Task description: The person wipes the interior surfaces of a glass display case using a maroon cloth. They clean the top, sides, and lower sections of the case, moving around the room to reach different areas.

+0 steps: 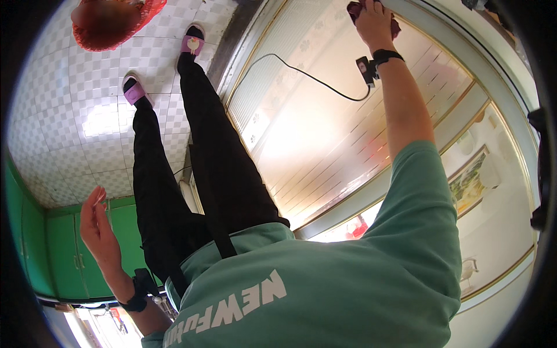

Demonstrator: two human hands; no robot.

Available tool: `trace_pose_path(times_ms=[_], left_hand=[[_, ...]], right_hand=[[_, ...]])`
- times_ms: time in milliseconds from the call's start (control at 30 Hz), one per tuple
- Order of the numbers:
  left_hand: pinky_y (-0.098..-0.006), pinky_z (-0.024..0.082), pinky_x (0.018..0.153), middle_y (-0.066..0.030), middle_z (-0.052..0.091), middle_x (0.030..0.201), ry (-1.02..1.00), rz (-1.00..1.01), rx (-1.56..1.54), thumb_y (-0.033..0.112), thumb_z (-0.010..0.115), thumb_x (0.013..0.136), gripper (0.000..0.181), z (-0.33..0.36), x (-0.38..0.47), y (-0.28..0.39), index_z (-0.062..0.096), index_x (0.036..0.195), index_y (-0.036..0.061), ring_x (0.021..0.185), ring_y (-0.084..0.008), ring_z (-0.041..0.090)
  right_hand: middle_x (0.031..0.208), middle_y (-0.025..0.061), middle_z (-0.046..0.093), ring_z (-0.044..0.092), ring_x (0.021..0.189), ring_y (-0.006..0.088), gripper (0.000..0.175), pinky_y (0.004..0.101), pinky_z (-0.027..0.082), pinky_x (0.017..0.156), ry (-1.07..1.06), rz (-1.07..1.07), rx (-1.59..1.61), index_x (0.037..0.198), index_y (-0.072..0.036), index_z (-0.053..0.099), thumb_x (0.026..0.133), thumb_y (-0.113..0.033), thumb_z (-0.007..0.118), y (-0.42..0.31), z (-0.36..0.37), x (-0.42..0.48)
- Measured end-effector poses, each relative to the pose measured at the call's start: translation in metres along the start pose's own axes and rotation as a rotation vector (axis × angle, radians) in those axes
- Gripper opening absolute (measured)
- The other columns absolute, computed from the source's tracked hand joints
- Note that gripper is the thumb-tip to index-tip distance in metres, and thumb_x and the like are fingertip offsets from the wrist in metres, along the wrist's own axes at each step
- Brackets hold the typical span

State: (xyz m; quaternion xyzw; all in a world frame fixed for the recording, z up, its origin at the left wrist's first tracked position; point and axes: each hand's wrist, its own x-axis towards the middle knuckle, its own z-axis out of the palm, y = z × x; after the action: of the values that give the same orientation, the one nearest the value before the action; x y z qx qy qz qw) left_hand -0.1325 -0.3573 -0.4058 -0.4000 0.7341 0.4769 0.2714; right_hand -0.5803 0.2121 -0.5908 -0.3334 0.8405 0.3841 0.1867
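Observation:
High on the right, my right hand [375,25] grips a dark red cloth [395,28], its fingers pressing it against the upper part of a glass door panel [304,117]. The panel is patterned and shiny, with a pale metal frame [461,104] edged in gold. My left hand [99,226] hangs away from the door at the left, holding nothing, its fingers loosely bent and partly apart. Below it in the picture, a black strap with a small device [141,287] circles the left wrist. Another strapped device [365,71] sits at the right wrist.
A black cable [313,78] loops from the right wrist device across the door. A red plastic bag or basket [102,43] stands on the tiled floor [95,87], its contents blurred. Green cabinets [63,252] are at the left. A framed picture [470,182] shows beyond or reflected in another glass pane.

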Motion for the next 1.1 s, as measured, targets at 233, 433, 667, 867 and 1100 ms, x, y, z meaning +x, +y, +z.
trace_pose_path(times_ms=[233,433,667,867,1100], left_hand=[[-0.0345,0.05,0.095,-0.014,0.068,0.121,-0.043,0.046,0.09,0.006,0.045,0.104,0.03,-0.007,0.008,-0.002,0.063,0.127,0.0,0.114,-0.0219,0.065],[-0.0345,0.05,0.096,-0.0141,0.068,0.121,-0.071,0.082,0.141,0.008,0.045,0.104,0.03,-0.043,-0.011,-0.038,0.063,0.127,0.0002,0.114,-0.0215,0.064],[-0.0333,0.049,0.096,-0.0142,0.068,0.122,-0.1,0.044,0.096,0.007,0.046,0.104,0.031,-0.05,-0.003,-0.067,0.063,0.128,0.0004,0.115,-0.0213,0.064],[-0.033,0.049,0.096,-0.0135,0.068,0.122,-0.095,-0.006,0.075,0.005,0.046,0.103,0.031,-0.032,0.006,-0.062,0.063,0.129,0.0013,0.115,-0.0212,0.064],[-0.0333,0.049,0.096,-0.0125,0.068,0.12,-0.041,-0.05,0.073,0.006,0.046,0.103,0.031,-0.012,0.022,-0.026,0.063,0.129,0.0018,0.115,-0.0207,0.064]], right_hand=[[0.131,0.0136,0.053,0.048,0.121,0.0331,0.039,0.0529,0.04,0.098,-0.093,-0.209,0.072,0.129,-0.012,0.061,0.091,-0.017,0.053,-0.139,0.027,-0.1],[0.146,0.0172,0.046,0.037,0.137,0.0362,0.035,0.0497,0.026,0.114,-0.286,-0.38,0.256,0.119,-0.005,0.066,0.092,-0.024,0.053,-0.292,0.023,-0.253],[0.133,0.0134,0.057,0.045,0.127,0.0323,0.036,0.0462,0.028,0.112,-0.611,-0.681,0.674,0.107,-0.003,0.074,0.089,-0.026,0.053,-0.398,-0.008,-0.386],[0.137,0.012,0.053,0.045,0.128,0.0315,0.042,0.0483,0.031,0.111,-0.446,-0.628,0.363,0.123,-0.007,0.069,0.094,-0.032,0.052,-0.375,0.023,-0.324],[0.13,0.0137,0.055,0.048,0.119,0.0336,0.035,0.0538,0.04,0.099,-0.114,-0.307,0.204,0.115,-0.004,0.07,0.09,-0.023,0.053,-0.231,0.081,-0.125]])
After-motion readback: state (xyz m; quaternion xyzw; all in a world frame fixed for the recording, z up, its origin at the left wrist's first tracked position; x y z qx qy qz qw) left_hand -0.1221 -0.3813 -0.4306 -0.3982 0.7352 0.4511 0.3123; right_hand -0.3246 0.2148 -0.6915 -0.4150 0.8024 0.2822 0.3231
